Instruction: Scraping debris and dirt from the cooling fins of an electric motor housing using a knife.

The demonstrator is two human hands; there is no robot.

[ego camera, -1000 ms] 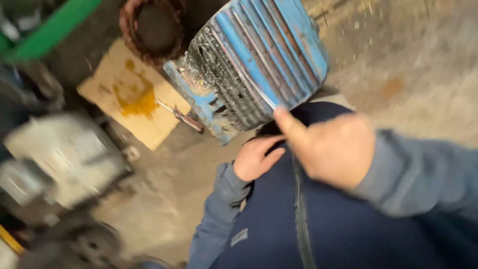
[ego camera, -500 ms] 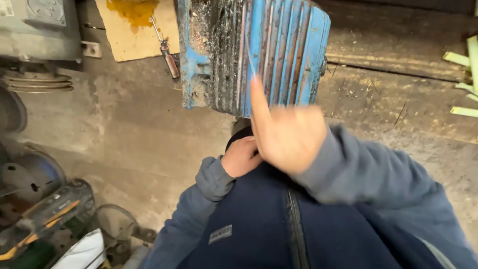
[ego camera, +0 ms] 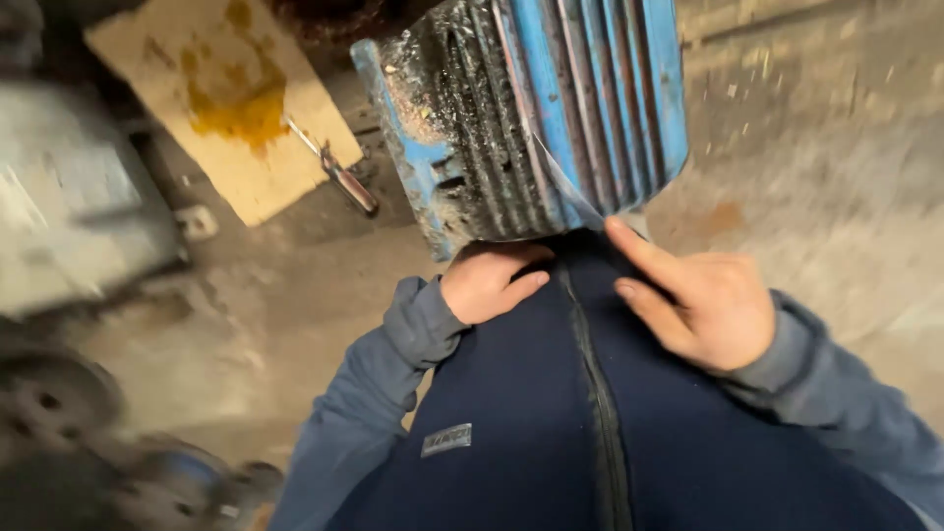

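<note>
A blue ribbed motor housing (ego camera: 536,113), grimy and finned, stands on the concrete floor straight in front of me. My left hand (ego camera: 487,280) rests at its lower edge, fingers curled under the casing, right above my dark zipped vest. My right hand (ego camera: 703,300) lies open beside it, index finger stretched toward the bottom rim of the housing and touching or almost touching it. Neither hand visibly holds any loose object.
A stained wooden board (ego camera: 226,98) lies on the floor at upper left, with a screwdriver (ego camera: 339,172) at its edge. A grey metal unit (ego camera: 69,216) stands at the left. Dark round machine parts (ego camera: 59,403) sit at lower left.
My right hand has dropped from in front of the housing to its lower rim. The view has swung, so the housing now sits higher and tilted. My left hand stays at the casing's base.
</note>
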